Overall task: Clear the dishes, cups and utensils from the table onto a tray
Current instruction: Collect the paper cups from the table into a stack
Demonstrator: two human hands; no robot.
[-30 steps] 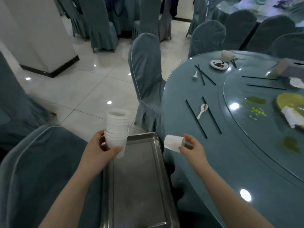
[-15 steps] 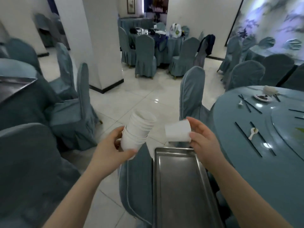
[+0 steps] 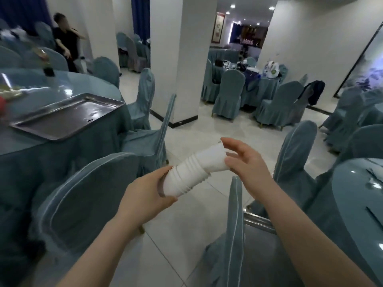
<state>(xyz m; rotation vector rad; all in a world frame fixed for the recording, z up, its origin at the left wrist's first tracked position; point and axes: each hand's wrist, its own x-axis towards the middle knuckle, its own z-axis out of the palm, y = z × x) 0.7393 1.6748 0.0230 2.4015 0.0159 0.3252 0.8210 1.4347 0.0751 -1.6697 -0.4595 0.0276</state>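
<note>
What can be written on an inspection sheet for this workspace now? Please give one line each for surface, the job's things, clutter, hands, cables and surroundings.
Surface: round table at right edge, glass top, only partly in view; dark chopsticks lie on it.
Job's things: stack of white cups held tilted in the air over the floor; metal tray below the right arm, mostly hidden.
Clutter: second metal tray on another table at left, with blurred items beyond it.
Hands: left hand grips the stack's base; right hand touches the top cup with its fingers.
Cables: nothing seen.
Surroundings: covered chairs, white pillar, tiled floor, a person far left.
</note>
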